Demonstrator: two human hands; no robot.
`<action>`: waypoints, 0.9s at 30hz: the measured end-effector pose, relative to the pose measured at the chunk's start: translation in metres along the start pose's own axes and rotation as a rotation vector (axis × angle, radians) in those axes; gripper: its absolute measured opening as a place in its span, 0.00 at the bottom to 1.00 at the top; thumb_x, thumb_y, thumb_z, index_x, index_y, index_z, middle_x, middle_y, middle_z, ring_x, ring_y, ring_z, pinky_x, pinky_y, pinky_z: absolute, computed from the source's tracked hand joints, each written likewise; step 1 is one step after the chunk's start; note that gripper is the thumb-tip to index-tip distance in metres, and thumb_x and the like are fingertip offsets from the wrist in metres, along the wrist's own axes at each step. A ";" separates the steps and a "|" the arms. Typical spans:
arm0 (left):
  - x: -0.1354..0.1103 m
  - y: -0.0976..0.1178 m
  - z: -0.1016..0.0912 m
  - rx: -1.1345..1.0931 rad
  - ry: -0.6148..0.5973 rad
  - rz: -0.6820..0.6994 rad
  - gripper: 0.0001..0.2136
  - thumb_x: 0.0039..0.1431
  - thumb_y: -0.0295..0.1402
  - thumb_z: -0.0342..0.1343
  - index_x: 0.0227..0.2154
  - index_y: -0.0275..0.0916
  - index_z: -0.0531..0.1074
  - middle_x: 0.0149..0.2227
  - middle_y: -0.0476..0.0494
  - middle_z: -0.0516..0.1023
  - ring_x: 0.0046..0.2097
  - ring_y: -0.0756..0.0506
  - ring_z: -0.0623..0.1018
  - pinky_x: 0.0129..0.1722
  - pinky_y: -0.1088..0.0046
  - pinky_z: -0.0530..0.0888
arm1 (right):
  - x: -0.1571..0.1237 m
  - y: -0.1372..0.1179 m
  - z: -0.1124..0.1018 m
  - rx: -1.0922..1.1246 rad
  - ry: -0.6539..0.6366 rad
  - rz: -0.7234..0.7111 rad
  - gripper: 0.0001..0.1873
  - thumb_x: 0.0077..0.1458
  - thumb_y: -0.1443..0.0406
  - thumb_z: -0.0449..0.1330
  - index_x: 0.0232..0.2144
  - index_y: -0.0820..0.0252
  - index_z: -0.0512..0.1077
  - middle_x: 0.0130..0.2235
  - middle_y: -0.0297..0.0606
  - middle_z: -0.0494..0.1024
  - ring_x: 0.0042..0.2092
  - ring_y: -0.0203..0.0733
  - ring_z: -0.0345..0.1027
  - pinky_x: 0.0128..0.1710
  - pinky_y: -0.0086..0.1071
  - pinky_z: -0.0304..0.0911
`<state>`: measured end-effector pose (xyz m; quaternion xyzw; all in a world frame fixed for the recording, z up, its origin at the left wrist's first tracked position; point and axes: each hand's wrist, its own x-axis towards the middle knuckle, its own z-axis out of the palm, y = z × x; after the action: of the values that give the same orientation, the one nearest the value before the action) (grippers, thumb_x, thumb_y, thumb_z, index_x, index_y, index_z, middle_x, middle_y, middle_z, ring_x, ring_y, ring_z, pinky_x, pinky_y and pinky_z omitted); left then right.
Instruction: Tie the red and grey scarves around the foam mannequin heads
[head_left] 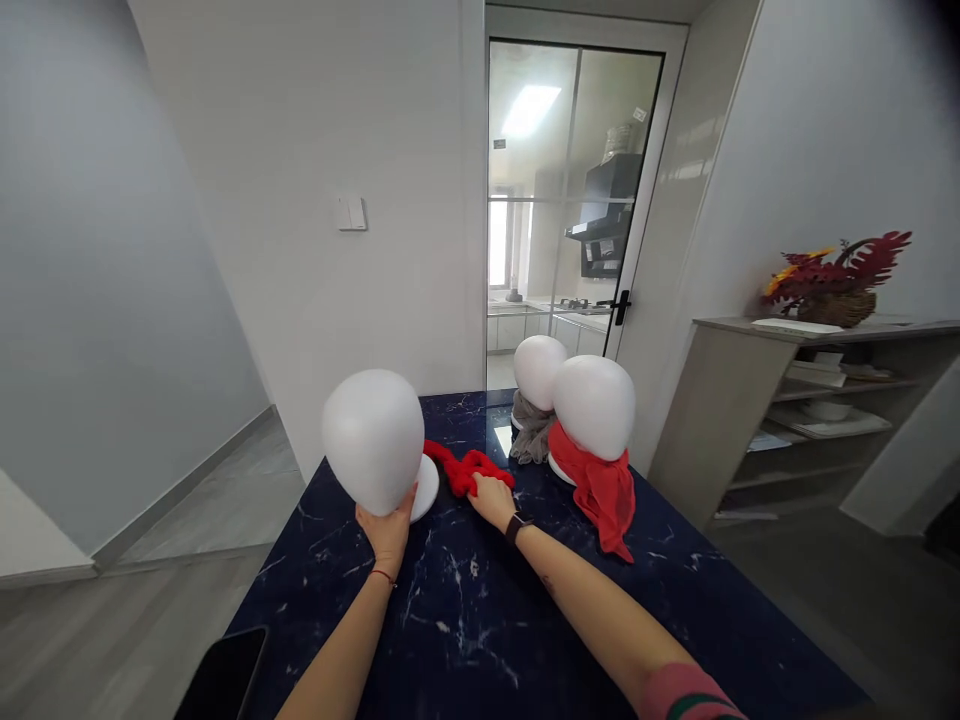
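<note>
A bare white foam mannequin head leans toward me on its round white base. My left hand grips its neck from below, fingers wrapped around it. A red knitted scarf lies bunched on the dark marble table just right of that head. My right hand, with a black watch on the wrist, rests on the scarf's near end with the fingers closed over the fabric. Two more white heads stand behind: one wearing a red scarf, one wearing a grey scarf.
A black phone lies at the table's near left corner. A shelf unit with a flower basket stands to the right. Behind the table is a glass door to a kitchen, with grey floor to the left.
</note>
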<state>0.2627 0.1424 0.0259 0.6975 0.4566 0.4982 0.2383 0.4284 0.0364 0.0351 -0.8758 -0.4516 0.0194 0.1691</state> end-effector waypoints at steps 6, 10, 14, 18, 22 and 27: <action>-0.056 0.022 -0.016 0.010 0.047 0.108 0.30 0.43 0.52 0.58 0.44 0.33 0.70 0.45 0.32 0.75 0.53 0.34 0.70 0.53 0.55 0.64 | -0.075 0.044 -0.023 -0.051 -0.011 0.068 0.13 0.56 0.61 0.52 0.40 0.61 0.68 0.38 0.50 0.78 0.42 0.53 0.73 0.38 0.37 0.60; -0.075 0.032 -0.024 0.055 0.048 0.097 0.34 0.40 0.55 0.59 0.45 0.31 0.69 0.43 0.31 0.74 0.50 0.34 0.71 0.50 0.57 0.66 | -0.114 0.058 -0.035 -0.066 -0.033 0.106 0.13 0.55 0.61 0.52 0.40 0.61 0.68 0.38 0.49 0.78 0.41 0.53 0.73 0.36 0.36 0.60; -0.087 0.036 -0.035 0.104 -0.013 0.101 0.35 0.41 0.56 0.57 0.45 0.32 0.68 0.43 0.32 0.74 0.50 0.33 0.70 0.50 0.56 0.65 | -0.153 0.063 -0.044 -0.030 -0.071 0.192 0.12 0.55 0.60 0.51 0.38 0.60 0.69 0.38 0.48 0.78 0.41 0.53 0.73 0.35 0.34 0.59; -0.095 0.034 -0.043 0.107 -0.015 0.060 0.38 0.40 0.57 0.58 0.48 0.31 0.66 0.45 0.30 0.72 0.51 0.32 0.69 0.51 0.55 0.65 | -0.196 0.063 -0.047 -0.015 -0.052 0.313 0.14 0.57 0.60 0.48 0.40 0.61 0.68 0.37 0.48 0.78 0.41 0.54 0.74 0.34 0.35 0.60; -0.098 0.029 -0.044 0.074 -0.025 0.050 0.39 0.39 0.57 0.58 0.49 0.32 0.66 0.46 0.30 0.72 0.52 0.32 0.69 0.52 0.54 0.64 | -0.225 0.057 -0.046 -0.046 -0.027 0.349 0.15 0.58 0.62 0.48 0.44 0.62 0.67 0.37 0.48 0.79 0.40 0.57 0.74 0.35 0.38 0.61; -0.099 0.027 -0.045 0.059 -0.048 0.096 0.37 0.39 0.57 0.57 0.47 0.32 0.68 0.44 0.32 0.73 0.50 0.33 0.71 0.50 0.55 0.66 | -0.230 0.053 -0.046 -0.068 -0.026 0.312 0.14 0.58 0.63 0.49 0.45 0.61 0.67 0.37 0.46 0.79 0.39 0.55 0.74 0.35 0.38 0.62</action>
<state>0.2239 0.0375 0.0177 0.7372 0.4312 0.4785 0.2042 0.3428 -0.1879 0.0347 -0.9403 -0.3124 0.0414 0.1285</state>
